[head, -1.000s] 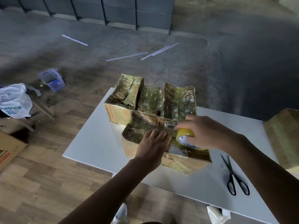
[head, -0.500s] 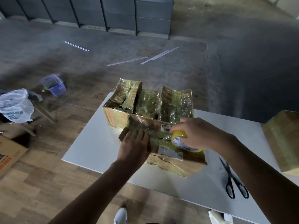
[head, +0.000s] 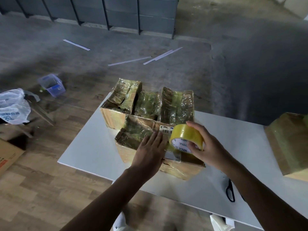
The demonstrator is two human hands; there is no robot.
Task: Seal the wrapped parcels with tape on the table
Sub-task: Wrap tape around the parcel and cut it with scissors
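A cardboard parcel (head: 138, 135) wrapped in clear film lies nearest me on the white table (head: 86, 147), with a barcode label on its top. My left hand (head: 150, 152) presses flat on the parcel's top with straight fingers. My right hand (head: 206, 144) grips a yellow tape roll (head: 185, 135) tilted up on edge over the parcel's right half. Behind it stand a left parcel (head: 116, 110), a middle parcel (head: 147, 104) and a right parcel (head: 176, 104), all film-wrapped.
Black scissors (head: 230, 190) lie on the table to the right, partly under my right forearm. Another wrapped box (head: 290, 144) stands at the table's right edge. On the floor: a clear plastic tub (head: 51, 85), a white bag (head: 12, 107), a cardboard box (head: 8, 154), white strips.
My left hand slid back to the right along the parcel's top. My right hand lifted and tilted the tape roll, so its yellow face now shows.
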